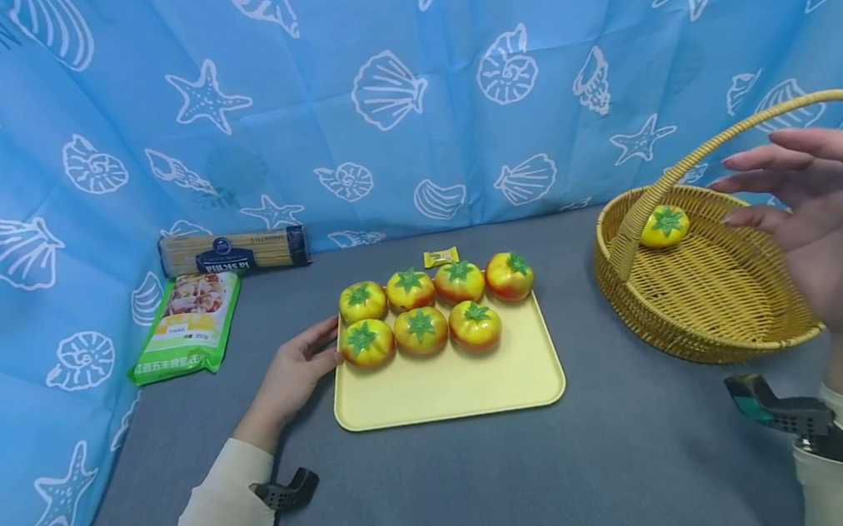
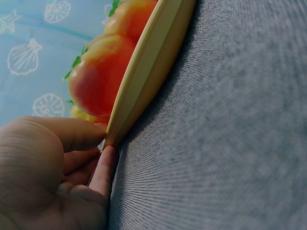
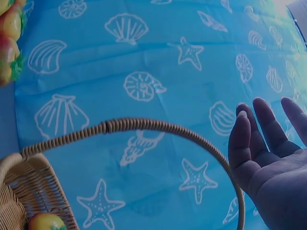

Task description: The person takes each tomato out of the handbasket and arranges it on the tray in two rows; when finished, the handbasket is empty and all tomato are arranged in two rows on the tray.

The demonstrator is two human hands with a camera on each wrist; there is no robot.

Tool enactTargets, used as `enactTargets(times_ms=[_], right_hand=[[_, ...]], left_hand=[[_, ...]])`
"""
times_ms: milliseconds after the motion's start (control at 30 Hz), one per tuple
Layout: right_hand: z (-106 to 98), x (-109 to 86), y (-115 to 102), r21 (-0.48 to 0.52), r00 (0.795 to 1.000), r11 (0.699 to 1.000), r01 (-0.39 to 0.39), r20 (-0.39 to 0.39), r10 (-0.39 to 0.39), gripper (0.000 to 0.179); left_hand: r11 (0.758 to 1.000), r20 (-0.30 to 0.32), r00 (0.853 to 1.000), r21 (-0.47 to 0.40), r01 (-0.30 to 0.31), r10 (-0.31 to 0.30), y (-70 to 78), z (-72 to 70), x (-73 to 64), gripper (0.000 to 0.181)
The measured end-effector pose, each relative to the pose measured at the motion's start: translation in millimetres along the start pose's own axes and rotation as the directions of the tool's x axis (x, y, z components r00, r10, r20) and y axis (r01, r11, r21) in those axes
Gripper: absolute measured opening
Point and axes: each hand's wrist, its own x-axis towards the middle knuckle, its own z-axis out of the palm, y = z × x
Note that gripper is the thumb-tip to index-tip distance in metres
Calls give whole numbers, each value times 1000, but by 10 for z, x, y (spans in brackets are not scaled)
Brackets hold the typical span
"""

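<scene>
My left hand (image 1: 302, 361) pinches the left rim of a pale yellow tray (image 1: 448, 394) between thumb and fingers; the left wrist view shows the tray's edge (image 2: 144, 76) in that grip. Several yellow-red tomatoes (image 1: 421, 331) with green star-shaped tops stand in two rows on the tray's back half. My right hand (image 1: 839, 218) is raised over the right side of a woven basket (image 1: 692, 340), its fingers loosely bent and holding nothing. Inside the basket, toward the back, sits one tomato (image 1: 664, 227). In the right wrist view the basket's arched handle (image 3: 144, 125) passes beside the fingers.
A small yellow wrapped packet (image 1: 440, 257) lies behind the tray. At the back left are a spaghetti pack (image 1: 236, 252) and a green food bag (image 1: 189, 325). A blue shell-print curtain (image 1: 397, 156) rises behind the grey cloth-covered table (image 1: 486, 483).
</scene>
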Motion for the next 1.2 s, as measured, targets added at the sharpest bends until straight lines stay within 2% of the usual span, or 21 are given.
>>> enactTargets(times_ms=[200,333,533,700,900,1033,1133,1167,1200], right_hand=[[-207,-23,-4,-83,996,995,-48,-84,41,62],[-253,-12,55,-78,991,994,-79,-113,70,61],[-346,-48,163,-134,972,978,-158,-195,130,54],[-459,-93,240,-149,961,971,-188,-232,150,51],[-472,-113,294,-227,931,938,-261,-317,182,52],[-442,-90,303,-237,926,928,-286,-318,204,56],[-480,-68,290,-294,927,903,-312,-303,221,51],[-498,-58,281,-340,927,883,-324,-302,224,47],[-522,-46,275,-414,926,844,-342,-300,228,42]], left_hand=[[1000,3,1000,-6,-1,2,-11,-2,7,68],[1000,0,1000,-6,4,-4,-23,-6,12,68],[1000,1,1000,-5,2,-2,-43,-25,21,68],[1000,2,1000,2,-2,2,-36,-34,27,67],[1000,4,1000,-3,9,-9,-5,-27,29,68],[1000,-3,1000,6,28,-28,-9,-24,26,68],[999,-4,1000,10,31,-31,-16,-23,18,68],[1000,-3,1000,7,30,-30,-19,-22,18,68],[1000,-5,1000,6,29,-29,-20,-19,18,68]])
